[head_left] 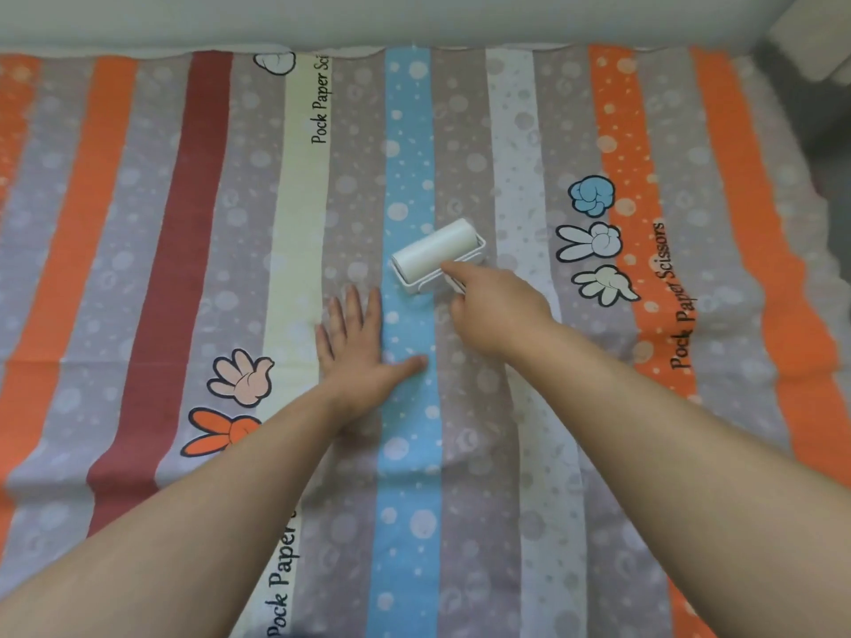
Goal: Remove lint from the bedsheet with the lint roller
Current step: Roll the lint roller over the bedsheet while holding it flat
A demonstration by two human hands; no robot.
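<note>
1. Head view. Striped bedsheet (138, 269) lay spread flat and filled nearly the whole frame. Stripes were orange, dark red, cream, grey and white, with one blue stripe (407, 453) running down the middle.
2. Lint roller (435, 250), white with a white frame, sat on the sheet at the right edge of the blue stripe. Its drum was angled across the stripe and touched the fabric.
3. Right hand (497, 310) was just right of the blue stripe and held the roller by its handle. The index finger (453, 269) was stretched forward onto the frame. The other fingers were curled around the handle, which was mostly hidden under the hand.
4. Left hand (364, 347) lay palm down on the sheet at the left edge of the blue stripe, nearer the camera than the roller. Fingers (352, 306) were straight and slightly spread, holding nothing. The thumb reached across onto the stripe.
5. Printed cartoon hands (591, 241) sat well right of the blue stripe beside the words "Pock Paper Scissors". A second printed set (241, 377) sat left of it.
6. Pale wall (414, 16) ran across the far end of the blue stripe.
</note>
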